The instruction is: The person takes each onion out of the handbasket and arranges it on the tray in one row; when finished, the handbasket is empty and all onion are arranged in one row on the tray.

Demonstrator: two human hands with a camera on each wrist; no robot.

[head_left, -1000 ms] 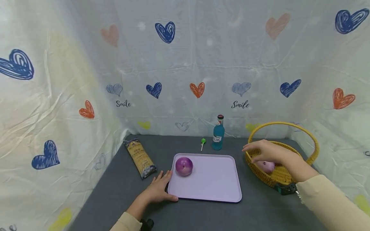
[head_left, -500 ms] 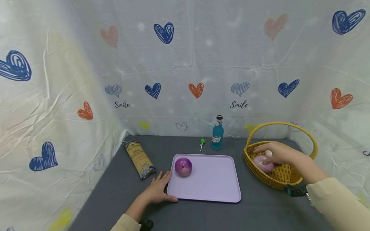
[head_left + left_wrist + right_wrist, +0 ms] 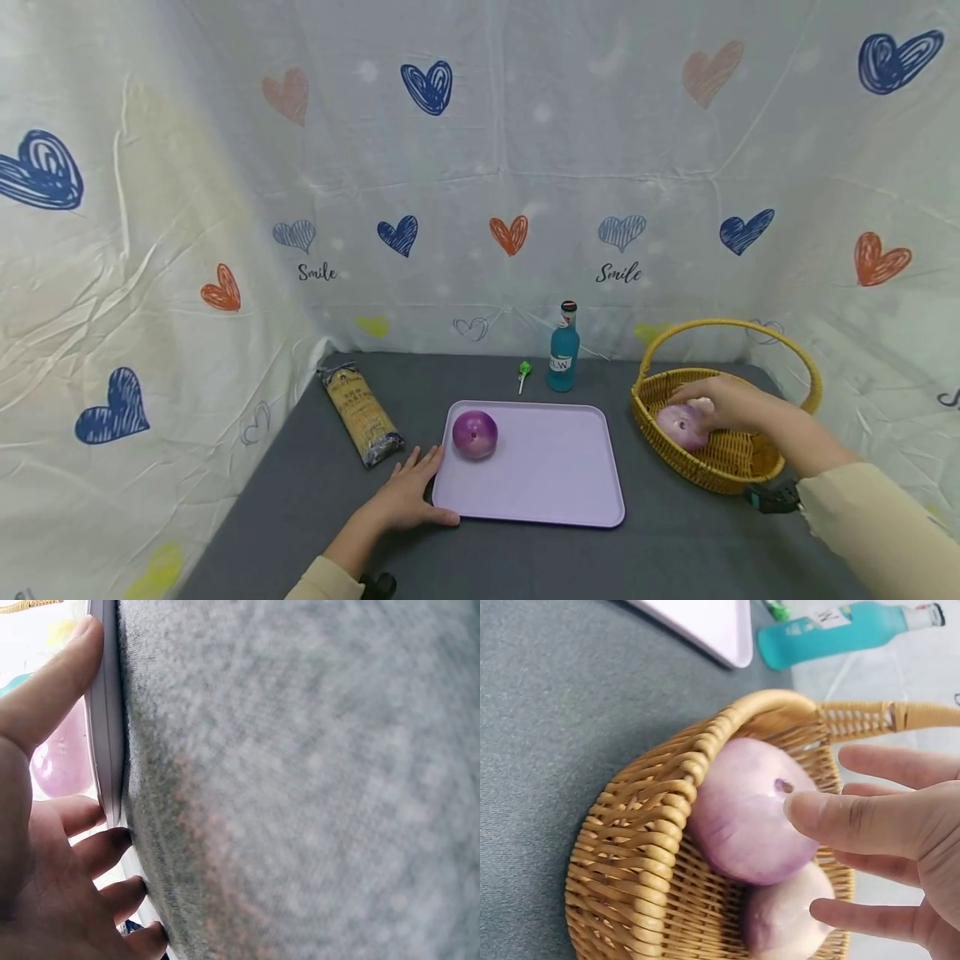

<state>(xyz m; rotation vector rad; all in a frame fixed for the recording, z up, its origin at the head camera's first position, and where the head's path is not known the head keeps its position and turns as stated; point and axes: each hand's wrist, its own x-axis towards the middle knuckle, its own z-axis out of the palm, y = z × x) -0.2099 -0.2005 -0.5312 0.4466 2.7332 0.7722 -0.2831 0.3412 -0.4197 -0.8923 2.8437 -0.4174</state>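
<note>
In the head view, the left hand [image 3: 408, 497] lies at the near-left corner of the lilac tray [image 3: 547, 467], fingers spread, thumb along its front edge. A round purple vegetable [image 3: 475, 434] sits on the tray's left part. The right hand [image 3: 723, 404] reaches into the yellow wicker basket [image 3: 693, 475], over a pale purple round vegetable [image 3: 679, 427]. In the right wrist view, the thumb tip [image 3: 806, 814] is at the large pale purple vegetable [image 3: 746, 810], with the other fingers extended. A smaller whitish-purple one [image 3: 787, 919] lies beside it.
A yellow package [image 3: 362, 412] lies left of the tray. Behind the tray are a green lollipop [image 3: 524, 369] and a blue bottle [image 3: 564, 354], upright. The basket's tall handle [image 3: 806, 358] arches over its right side. A heart-printed cloth hangs behind and beside the grey table.
The right hand has moved down and slightly right into the basket, onto the pale purple vegetable. The left hand has stayed at the tray.
</note>
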